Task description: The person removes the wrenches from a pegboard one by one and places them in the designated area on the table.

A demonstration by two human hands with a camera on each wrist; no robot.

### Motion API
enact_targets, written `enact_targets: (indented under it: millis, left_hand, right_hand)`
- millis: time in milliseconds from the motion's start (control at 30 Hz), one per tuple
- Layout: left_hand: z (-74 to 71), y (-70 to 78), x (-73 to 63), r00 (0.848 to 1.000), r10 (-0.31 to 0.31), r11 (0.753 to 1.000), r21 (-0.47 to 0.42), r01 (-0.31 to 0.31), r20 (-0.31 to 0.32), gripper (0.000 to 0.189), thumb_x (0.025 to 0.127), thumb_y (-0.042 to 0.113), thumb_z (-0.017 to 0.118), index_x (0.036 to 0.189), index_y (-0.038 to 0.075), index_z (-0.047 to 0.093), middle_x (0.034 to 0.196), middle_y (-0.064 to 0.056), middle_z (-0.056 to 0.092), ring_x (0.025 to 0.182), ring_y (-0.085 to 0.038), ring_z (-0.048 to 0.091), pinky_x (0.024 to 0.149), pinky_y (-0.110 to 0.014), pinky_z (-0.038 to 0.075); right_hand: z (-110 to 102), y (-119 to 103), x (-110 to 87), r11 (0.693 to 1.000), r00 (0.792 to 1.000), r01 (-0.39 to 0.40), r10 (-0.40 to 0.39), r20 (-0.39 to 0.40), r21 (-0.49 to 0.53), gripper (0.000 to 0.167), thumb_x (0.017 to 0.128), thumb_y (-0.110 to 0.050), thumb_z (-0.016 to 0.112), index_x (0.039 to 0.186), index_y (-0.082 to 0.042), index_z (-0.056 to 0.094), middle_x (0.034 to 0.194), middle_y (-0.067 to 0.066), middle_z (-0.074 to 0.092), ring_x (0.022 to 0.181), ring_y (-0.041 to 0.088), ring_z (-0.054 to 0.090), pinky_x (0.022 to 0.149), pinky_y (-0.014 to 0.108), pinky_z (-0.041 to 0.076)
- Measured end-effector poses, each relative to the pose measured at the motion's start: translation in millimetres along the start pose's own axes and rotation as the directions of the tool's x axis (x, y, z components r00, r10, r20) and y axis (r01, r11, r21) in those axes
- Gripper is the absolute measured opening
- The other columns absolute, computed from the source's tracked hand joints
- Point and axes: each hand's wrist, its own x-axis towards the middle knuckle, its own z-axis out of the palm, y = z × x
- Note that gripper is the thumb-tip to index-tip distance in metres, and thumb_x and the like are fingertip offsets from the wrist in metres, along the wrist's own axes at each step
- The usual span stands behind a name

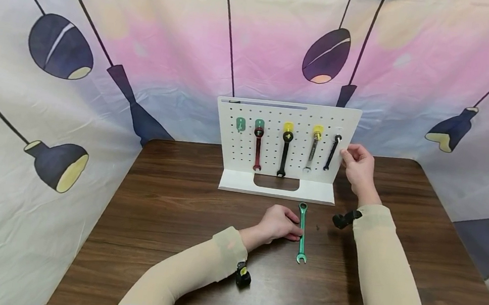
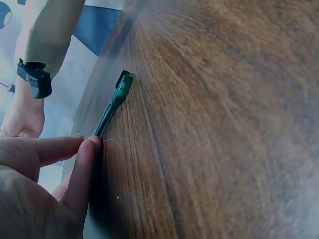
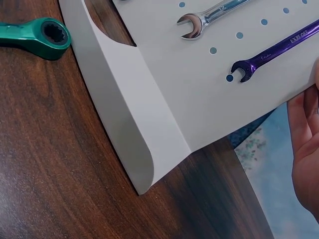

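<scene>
A green combination wrench (image 1: 302, 236) lies on the table in front of a white pegboard stand (image 1: 241, 182). My left hand (image 1: 279, 224) is beside its shaft, with extended fingertips right at the near side; in the left wrist view the fingers (image 2: 82, 174) hide part of the shaft, and the open end shows past them. My right hand (image 1: 358, 169) grips the pegboard's right edge, thumb in front and fingers behind. On the board hang a red wrench (image 1: 258, 149), a black wrench (image 1: 284, 152), a silver wrench (image 1: 312, 153) and a purple wrench (image 3: 279, 50).
Green hook plates (image 1: 241, 124) and yellow hook plates (image 1: 288, 126) sit along the board's upper part; the leftmost green one bears no wrench. The stand is on a dark wooden table (image 1: 165, 204), near its back edge. A printed cloth (image 1: 171, 37) hangs behind.
</scene>
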Motion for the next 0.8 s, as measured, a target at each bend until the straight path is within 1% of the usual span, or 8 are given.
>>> enact_targets:
  millis: [133, 200, 233, 367, 533, 633, 733, 800]
  left_hand:
    - [1.1, 0.2, -0.6, 1.000, 0.001, 1.000, -0.022, -0.001, 0.016, 0.023, 0.083, -0.014, 0.084, 0.101, -0.007, 0.072, 0.080, -0.013, 0.075, 0.069, -0.025, 0.079, 0.066, -0.031, 0.067]
    - [1.2, -0.1, -0.7, 1.000, 0.003, 0.999, -0.036, -0.002, 0.025, 0.022, 0.083, -0.014, 0.084, 0.101, -0.008, 0.072, 0.080, -0.014, 0.075, 0.069, -0.025, 0.079, 0.066, -0.032, 0.067]
    - [1.0, -0.2, -0.9, 1.000, 0.005, 0.999, -0.042, -0.003, 0.030, 0.022, 0.084, -0.014, 0.084, 0.102, -0.008, 0.072, 0.080, -0.014, 0.076, 0.069, -0.025, 0.079, 0.067, -0.032, 0.067]
    - [-1.1, -2.4, -1.5, 0.999, 0.006, 0.997, -0.081, -0.002, 0.049, 0.022, 0.085, -0.014, 0.083, 0.103, -0.008, 0.071, 0.081, -0.015, 0.076, 0.070, -0.024, 0.078, 0.068, -0.033, 0.067]
    - [-7.1, -6.0, -1.4, 0.997, 0.003, 0.990, -0.144, 0.008, 0.072, 0.023, 0.086, -0.014, 0.081, 0.105, -0.009, 0.071, 0.084, -0.020, 0.077, 0.069, -0.023, 0.077, 0.070, -0.035, 0.068]
    - [-12.7, -6.8, 0.3, 0.996, 0.011, 0.985, -0.171, 0.006, 0.094, 0.024, 0.087, -0.012, 0.081, 0.109, -0.009, 0.071, 0.087, -0.021, 0.078, 0.071, -0.023, 0.077, 0.070, -0.036, 0.068]
    - [-20.4, -4.6, 1.4, 0.993, 0.024, 0.984, -0.179, -0.004, 0.114, 0.028, 0.089, -0.010, 0.081, 0.114, -0.010, 0.070, 0.091, -0.021, 0.079, 0.076, -0.023, 0.077, 0.073, -0.037, 0.068]
    - [-26.8, -3.4, 2.0, 0.993, 0.043, 0.984, -0.175, -0.022, 0.113, 0.030, 0.090, -0.008, 0.080, 0.118, -0.010, 0.070, 0.094, -0.020, 0.079, 0.080, -0.024, 0.078, 0.075, -0.037, 0.068]
  right_hand:
    - [-1, 0, -0.1, 1.000, 1.000, -0.006, 0.006, 0.003, -0.007, 0.003, 0.105, -0.009, 0.070, 0.103, -0.011, 0.070, 0.085, -0.011, 0.064, 0.085, 0.007, 0.058, 0.076, 0.018, 0.055]
    - [-1, 1, 0.3, 1.000, 1.000, -0.005, 0.005, 0.003, -0.005, 0.014, 0.105, -0.010, 0.070, 0.097, -0.021, 0.069, 0.085, -0.011, 0.064, 0.084, 0.007, 0.058, 0.076, 0.017, 0.055]
    - [-1, 2, 0.6, 1.000, 1.000, -0.004, 0.004, 0.003, -0.005, 0.016, 0.105, -0.010, 0.071, 0.096, -0.023, 0.069, 0.085, -0.010, 0.063, 0.084, 0.007, 0.057, 0.076, 0.017, 0.055]
    - [-1, 4, 1.7, 1.000, 1.000, 0.001, -0.001, 0.001, 0.001, 0.018, 0.105, -0.010, 0.071, 0.095, -0.025, 0.068, 0.084, -0.011, 0.063, 0.084, 0.008, 0.058, 0.075, 0.017, 0.055]
    - [0, 5, 1.5, 1.000, 1.000, 0.001, -0.001, 0.014, -0.001, 0.018, 0.106, -0.010, 0.070, 0.096, -0.025, 0.070, 0.086, -0.010, 0.063, 0.086, 0.009, 0.058, 0.084, 0.029, 0.058]
    - [1, 4, 0.5, 1.000, 1.000, 0.001, -0.001, 0.014, -0.003, 0.013, 0.106, -0.011, 0.069, 0.099, -0.022, 0.071, 0.088, -0.010, 0.064, 0.087, 0.011, 0.058, 0.089, 0.037, 0.057]
    - [0, 3, -0.3, 1.000, 1.000, -0.004, 0.004, 0.010, -0.014, 0.002, 0.106, -0.013, 0.070, 0.106, -0.013, 0.071, 0.090, -0.009, 0.064, 0.088, 0.012, 0.059, 0.091, 0.039, 0.056]
    - [0, 3, -0.9, 1.000, 1.000, -0.007, 0.007, 0.011, -0.026, 0.010, 0.106, -0.015, 0.070, 0.111, -0.007, 0.070, 0.090, -0.009, 0.063, 0.089, 0.012, 0.059, 0.091, 0.039, 0.057]
